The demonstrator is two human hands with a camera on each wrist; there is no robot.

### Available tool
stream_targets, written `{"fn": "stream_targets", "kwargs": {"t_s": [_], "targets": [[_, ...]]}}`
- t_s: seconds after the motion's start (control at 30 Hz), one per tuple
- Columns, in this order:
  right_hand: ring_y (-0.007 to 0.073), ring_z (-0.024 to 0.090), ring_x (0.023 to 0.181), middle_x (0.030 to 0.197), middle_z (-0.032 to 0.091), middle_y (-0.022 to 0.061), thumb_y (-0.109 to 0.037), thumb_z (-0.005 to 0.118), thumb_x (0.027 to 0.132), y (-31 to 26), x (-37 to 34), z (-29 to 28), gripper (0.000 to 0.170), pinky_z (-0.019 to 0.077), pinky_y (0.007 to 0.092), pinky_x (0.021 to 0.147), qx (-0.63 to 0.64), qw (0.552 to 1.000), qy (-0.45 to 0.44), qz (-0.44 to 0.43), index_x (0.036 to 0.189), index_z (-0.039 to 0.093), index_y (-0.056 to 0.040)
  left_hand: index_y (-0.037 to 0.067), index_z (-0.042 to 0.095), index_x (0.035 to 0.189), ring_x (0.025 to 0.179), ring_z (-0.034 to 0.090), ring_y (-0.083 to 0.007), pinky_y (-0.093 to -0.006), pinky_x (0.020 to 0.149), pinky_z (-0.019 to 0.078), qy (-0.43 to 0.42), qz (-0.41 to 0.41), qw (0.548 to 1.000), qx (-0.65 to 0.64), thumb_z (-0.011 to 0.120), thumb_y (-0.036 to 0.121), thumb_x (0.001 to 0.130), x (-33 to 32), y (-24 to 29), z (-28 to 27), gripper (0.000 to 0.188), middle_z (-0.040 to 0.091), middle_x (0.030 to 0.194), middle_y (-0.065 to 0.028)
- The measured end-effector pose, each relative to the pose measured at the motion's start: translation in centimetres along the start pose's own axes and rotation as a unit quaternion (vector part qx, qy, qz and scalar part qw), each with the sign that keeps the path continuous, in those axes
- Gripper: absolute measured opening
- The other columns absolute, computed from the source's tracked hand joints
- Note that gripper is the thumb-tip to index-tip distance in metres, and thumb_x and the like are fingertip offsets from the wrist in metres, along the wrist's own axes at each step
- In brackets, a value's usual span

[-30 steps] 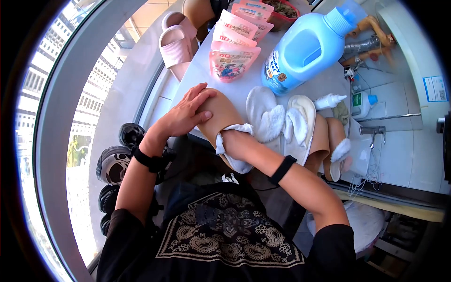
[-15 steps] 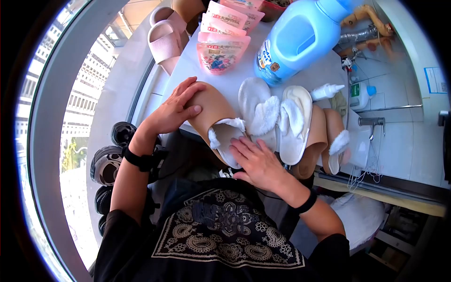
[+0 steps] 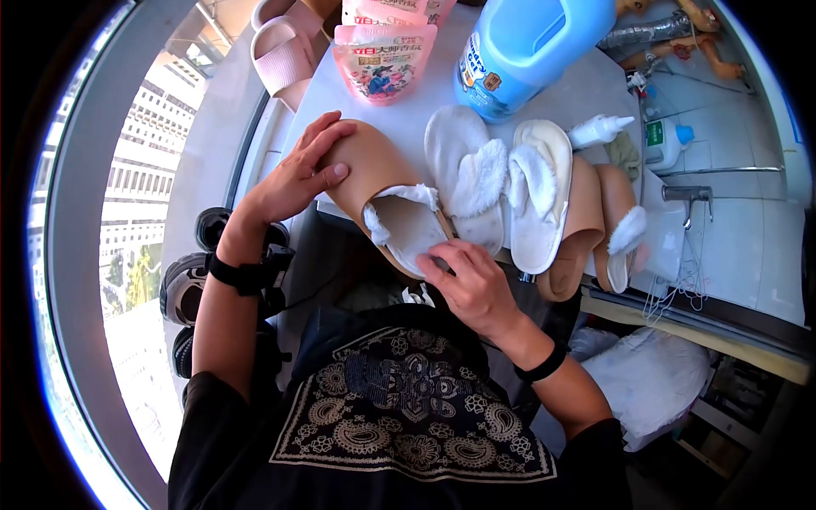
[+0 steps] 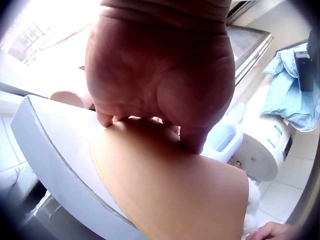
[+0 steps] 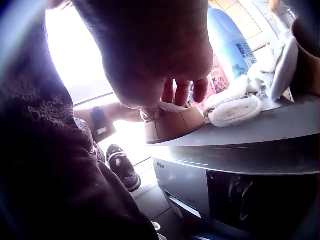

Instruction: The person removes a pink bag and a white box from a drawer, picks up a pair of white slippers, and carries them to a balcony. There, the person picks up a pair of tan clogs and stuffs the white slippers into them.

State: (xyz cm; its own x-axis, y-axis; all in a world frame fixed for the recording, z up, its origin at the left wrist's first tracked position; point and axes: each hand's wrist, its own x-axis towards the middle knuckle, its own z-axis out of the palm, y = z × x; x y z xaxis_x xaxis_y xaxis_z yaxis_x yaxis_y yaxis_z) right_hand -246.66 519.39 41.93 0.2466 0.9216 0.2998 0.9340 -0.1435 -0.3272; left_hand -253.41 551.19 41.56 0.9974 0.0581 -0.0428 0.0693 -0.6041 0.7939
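A tan slipper [image 3: 374, 166] with a white fluffy lining lies aslant at the table's front edge. My left hand [image 3: 299, 168] holds its closed toe, fingers over the front and thumb on top; the left wrist view shows the left hand [image 4: 160, 75] bent over the toe of the tan slipper [image 4: 175, 175]. At the heel end, my right hand [image 3: 472, 285] has bent fingers and pinches the side edge. From the right wrist, the right hand [image 5: 160, 60] partly hides the slipper [image 5: 172, 125]. Beside it lie white fluffy slipper liners [image 3: 466, 170].
Two more tan slippers [image 3: 571, 234] stand on the right beside a small white bottle [image 3: 599, 130]. Pink pouches [image 3: 387, 64] and a blue laundry gel bottle [image 3: 510, 64] stand behind. Left are pink slippers [image 3: 283, 59] and dark shoes [image 3: 183, 289]; a sink tap [image 3: 690, 195] is at right.
My right hand, first inside the slipper, has come out, lain flat over its heel, and now has bent fingers at the heel's edge. The left hand has stayed on the toe.
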Motion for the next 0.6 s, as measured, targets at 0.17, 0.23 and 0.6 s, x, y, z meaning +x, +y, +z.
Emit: {"fn": "stream_targets", "kwargs": {"t_s": [0.17, 0.23, 0.6], "targets": [[0.0223, 0.056, 0.098, 0.100, 0.055, 0.0047, -0.010, 0.058, 0.078, 0.5, 0.6, 0.1, 0.029, 0.0459, 0.0355, 0.082, -0.004, 0.997, -0.068, -0.022, 0.106, 0.060, -0.0089, 0.013, 0.036, 0.143, 0.141, 0.023, -0.0316, -0.0393, 0.115, 0.0205, 0.000, -0.009, 1.000, -0.009, 0.052, 0.033, 0.097, -0.1, 0.4, 0.0, 0.053, 0.022, 0.152, -0.0155], [0.0223, 0.056, 0.099, 0.100, 0.056, 0.0045, -0.009, 0.060, 0.077, 0.5, 0.6, -0.2, 0.029, 0.0461, 0.0355, 0.082, -0.007, 0.997, -0.079, -0.018, 0.106, 0.061, -0.0090, 0.013, 0.036, 0.143, 0.141, 0.023, -0.0315, -0.0394, 0.115, 0.0206, 0.002, -0.009, 1.000, -0.006, 0.052, 0.033, 0.096, -0.1, 0.6, -0.1, 0.053, 0.022, 0.152, -0.0154], [0.0253, 0.063, 0.095, 0.096, 0.061, 0.0066, -0.005, 0.076, 0.066, 1.5, -0.6, 0.5, 0.029, 0.0534, 0.0354, 0.077, 0.092, 0.995, 0.011, 0.035, 0.092, 0.066, -0.0065, 0.016, 0.040, 0.141, 0.139, 0.026, -0.0340, -0.0405, 0.112, 0.0277, 0.021, 0.005, 0.999, -0.030, 0.053, 0.035, 0.096, -0.1, -0.1, 0.3, 0.051, 0.024, 0.151, -0.0176]]}}
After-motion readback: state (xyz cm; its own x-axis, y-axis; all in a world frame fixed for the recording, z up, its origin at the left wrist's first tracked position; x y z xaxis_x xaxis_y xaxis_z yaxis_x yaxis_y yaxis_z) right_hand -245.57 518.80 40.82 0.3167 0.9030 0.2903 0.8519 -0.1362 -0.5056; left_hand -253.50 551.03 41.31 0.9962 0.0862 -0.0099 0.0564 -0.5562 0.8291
